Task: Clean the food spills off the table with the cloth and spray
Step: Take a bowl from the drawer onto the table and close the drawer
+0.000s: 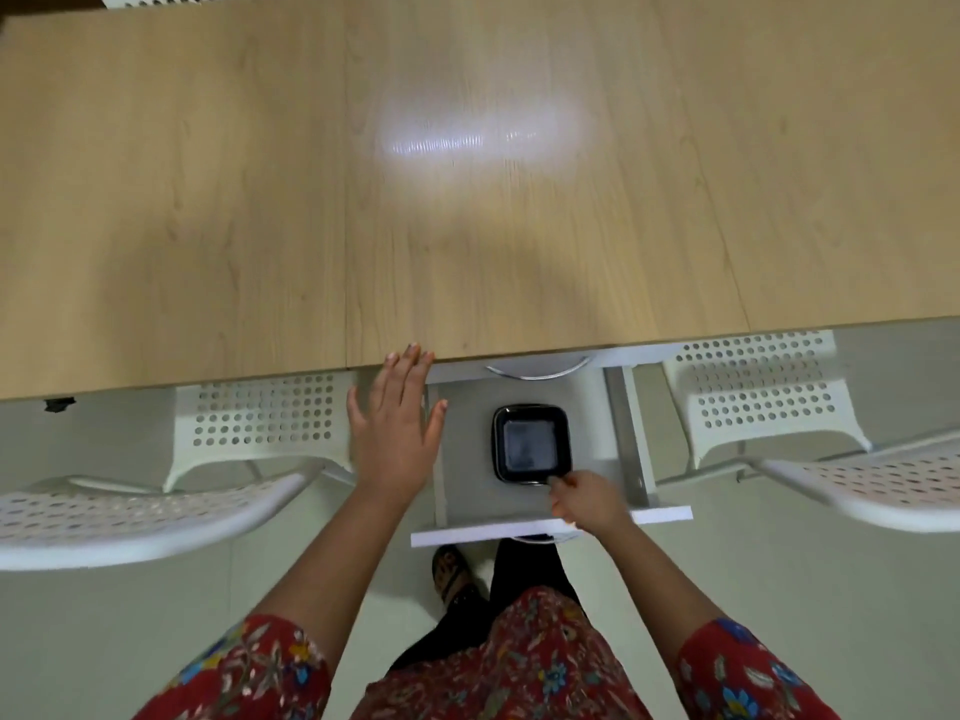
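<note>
Black glossy sq tray [531, 443], R hand [587, 501] pinching

The counter [467, 226] is cut off by the left, right and top edges. The rear of the drawer [462, 485] is hidden under the counter, as is most of a curved metal part [537, 370]. The right hand [587, 504] pinches and covers the near right corner of the black tray [531, 441]. Contact between the left hand [397, 433] and the counter edge cannot be determined. The left chair [156, 517] and right chair [857, 480] are blurred and cut off. A small dark item [60, 405] under the counter edge is too small to identify.
</note>
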